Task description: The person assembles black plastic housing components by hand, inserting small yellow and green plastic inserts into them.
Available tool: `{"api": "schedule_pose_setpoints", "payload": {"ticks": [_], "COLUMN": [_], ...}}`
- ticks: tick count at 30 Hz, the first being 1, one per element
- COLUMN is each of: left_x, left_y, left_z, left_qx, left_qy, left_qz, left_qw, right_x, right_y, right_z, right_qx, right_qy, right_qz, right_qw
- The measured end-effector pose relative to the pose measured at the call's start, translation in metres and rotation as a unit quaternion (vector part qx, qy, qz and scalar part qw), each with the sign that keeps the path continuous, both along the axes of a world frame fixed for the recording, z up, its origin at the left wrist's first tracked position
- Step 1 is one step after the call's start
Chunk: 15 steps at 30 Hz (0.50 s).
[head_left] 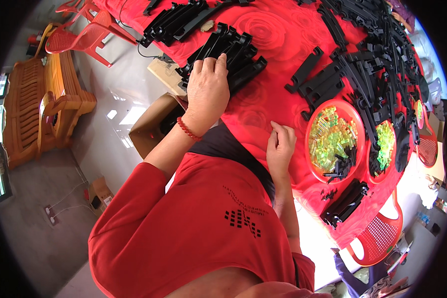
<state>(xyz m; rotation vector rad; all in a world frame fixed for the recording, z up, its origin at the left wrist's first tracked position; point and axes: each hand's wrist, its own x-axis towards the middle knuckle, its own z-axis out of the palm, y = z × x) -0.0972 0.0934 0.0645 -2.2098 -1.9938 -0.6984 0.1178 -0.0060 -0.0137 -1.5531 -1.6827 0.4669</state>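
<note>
My left hand point(208, 89), with a red bead bracelet on its wrist, is over a row of black plastic bars point(241, 69) at the table's near left edge. Its fingers curl down among the bars and close on one, though the fingertips are hidden. Just above the red flowered tablecloth point(253, 134), or resting on it, is my right hand point(281, 144). Its fingers are loosely bent and apart, with nothing visible in them. To its right stands a round red tray point(310, 171) holding yellow-green clear plastic pieces point(330, 136) and small black parts point(343, 166).
More black bars point(323, 84) lie in heaps at the far and right sides. A second red tray point(393, 164) holds similar bright pieces. Red plastic chairs point(380, 236) stand around the table. A wooden bench point(30, 109) is at left, and a cardboard box point(154, 124) sits below the table edge.
</note>
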Motion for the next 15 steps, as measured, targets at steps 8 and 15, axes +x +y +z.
{"api": "schedule_pose_setpoints", "payload": {"ticks": [8,15], "left_x": [0.011,0.036], "left_y": [0.010,0.024], "left_z": [0.005,0.011], "left_qx": [0.003,0.077], "left_qy": [0.002,-0.040], "left_qz": [-0.025,-0.074], "left_qw": [1.000,0.994], "right_x": [0.001,0.003], "right_y": [0.000,0.000], "right_z": [-0.003,-0.002], "right_qx": [0.005,-0.005], "right_qy": [-0.004,-0.003], "right_qz": [-0.003,-0.019], "right_qw": [1.000,1.000]}}
